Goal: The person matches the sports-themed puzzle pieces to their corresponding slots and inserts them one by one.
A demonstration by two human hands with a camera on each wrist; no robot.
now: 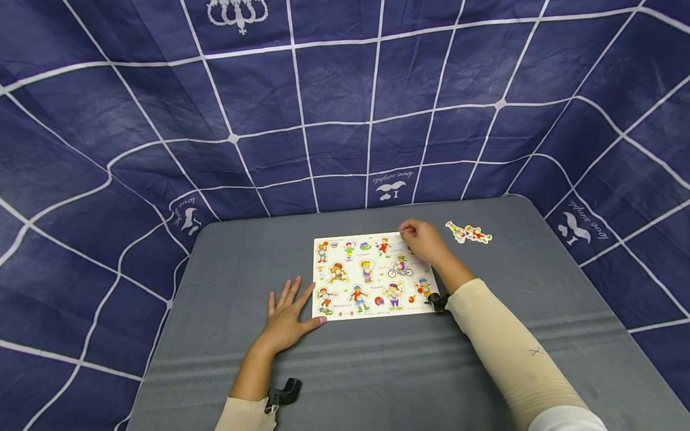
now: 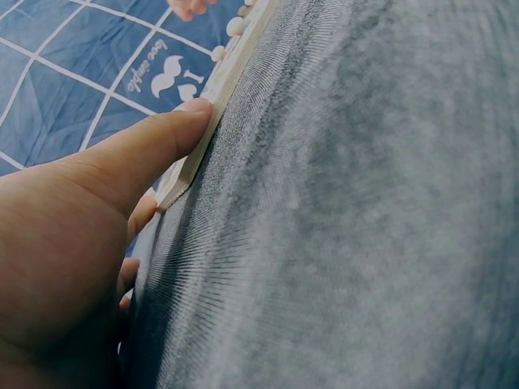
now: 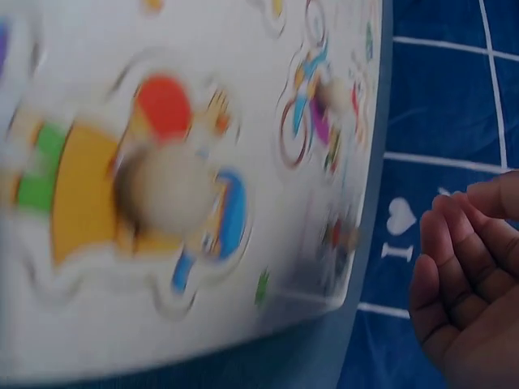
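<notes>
Head view: left hand point(image 1: 288, 314) lies flat, thumb against puzzle board point(image 1: 372, 275) edge; right hand point(image 1: 423, 239), fingers loosely curled, empty, hovers over its far corner.

The puzzle board point(image 1: 372, 276) lies on the table point(image 1: 377, 371). Two loose pieces point(image 1: 468, 233) lie right of the board's far corner, the left hand point(image 1: 288, 317) flat at its near-left corner.

puzzle board point(image 3: 162, 203) blurred (right wrist), labels unreadable
</notes>
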